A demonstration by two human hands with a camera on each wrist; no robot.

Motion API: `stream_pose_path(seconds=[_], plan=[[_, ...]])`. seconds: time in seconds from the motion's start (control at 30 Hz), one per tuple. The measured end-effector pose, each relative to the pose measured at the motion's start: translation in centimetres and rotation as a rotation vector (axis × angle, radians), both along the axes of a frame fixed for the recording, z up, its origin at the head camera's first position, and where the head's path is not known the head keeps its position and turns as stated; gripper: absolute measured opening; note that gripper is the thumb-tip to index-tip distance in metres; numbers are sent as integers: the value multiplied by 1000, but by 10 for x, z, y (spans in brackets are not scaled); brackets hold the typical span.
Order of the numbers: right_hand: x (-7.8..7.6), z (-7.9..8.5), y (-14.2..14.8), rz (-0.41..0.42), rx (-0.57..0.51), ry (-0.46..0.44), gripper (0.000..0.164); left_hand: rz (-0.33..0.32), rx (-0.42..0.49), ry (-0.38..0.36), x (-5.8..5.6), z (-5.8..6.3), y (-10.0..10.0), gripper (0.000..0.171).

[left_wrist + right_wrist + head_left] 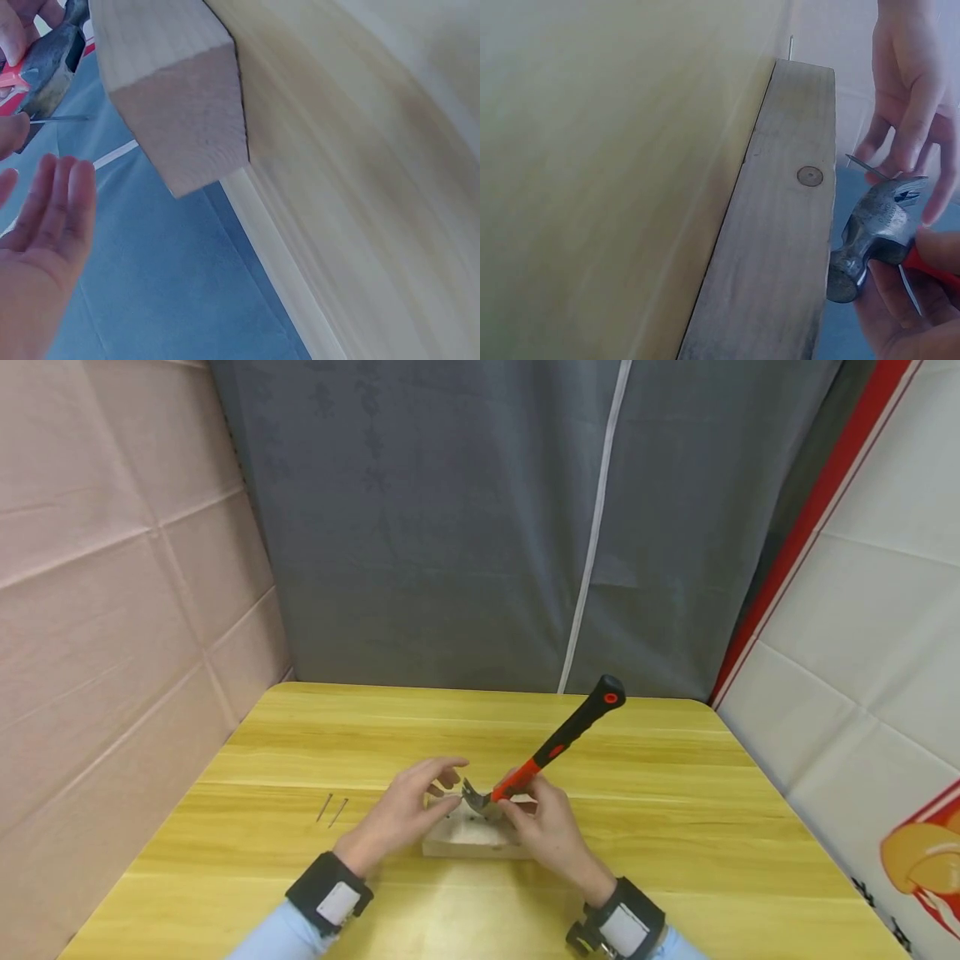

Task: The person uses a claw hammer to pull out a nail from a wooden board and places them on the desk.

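Observation:
My right hand point(551, 831) grips a claw hammer point(517, 783) close to its head, and the red and black handle slants up and away to the right. The hammer's head is over a pale wooden block point(476, 850). Beside the claw is my left hand point(408, 802), its thumb and forefinger spread apart. In the right wrist view a thin nail point(865, 165) juts from the claw area near the left fingertips. The left wrist view also shows this nail point(64, 118) by a fingertip; whether that finger touches it is unclear.
Two loose nails point(332, 810) lie on the wood-grain table point(285, 860), left of the block. Small dark spots mark the block's top. A grey curtain point(450, 527) hangs behind the table, with pale cloth walls on both sides.

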State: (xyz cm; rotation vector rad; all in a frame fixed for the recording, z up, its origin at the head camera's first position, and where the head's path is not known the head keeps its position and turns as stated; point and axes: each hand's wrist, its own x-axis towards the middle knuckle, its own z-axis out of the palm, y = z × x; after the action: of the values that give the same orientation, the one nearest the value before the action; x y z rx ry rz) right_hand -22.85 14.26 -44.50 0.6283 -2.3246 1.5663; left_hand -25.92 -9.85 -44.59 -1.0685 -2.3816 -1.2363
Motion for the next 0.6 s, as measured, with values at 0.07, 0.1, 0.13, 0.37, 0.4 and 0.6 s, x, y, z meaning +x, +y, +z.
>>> stream_pose_path(seconds=[0.07, 0.1, 0.13, 0.37, 0.4, 0.6], plan=[[0, 1, -1, 2, -4, -3, 28, -34, 26, 23, -1, 0, 2, 50], [0, 1, -1, 3, -6, -3, 28, -48, 35, 34, -1, 0, 3, 48], [0, 1, -1, 5, -8, -2, 28, -61, 42, 42, -1, 0, 4, 47], [0, -1, 0, 20, -41, 6, 28, -107, 55, 59, 1, -1, 7, 32], [0, -1, 0, 22, -45, 10, 28, -110, 52, 62, 1, -2, 7, 31], [1, -2, 1, 25, -39, 21, 29, -96, 33, 85, 1, -3, 9, 29]])
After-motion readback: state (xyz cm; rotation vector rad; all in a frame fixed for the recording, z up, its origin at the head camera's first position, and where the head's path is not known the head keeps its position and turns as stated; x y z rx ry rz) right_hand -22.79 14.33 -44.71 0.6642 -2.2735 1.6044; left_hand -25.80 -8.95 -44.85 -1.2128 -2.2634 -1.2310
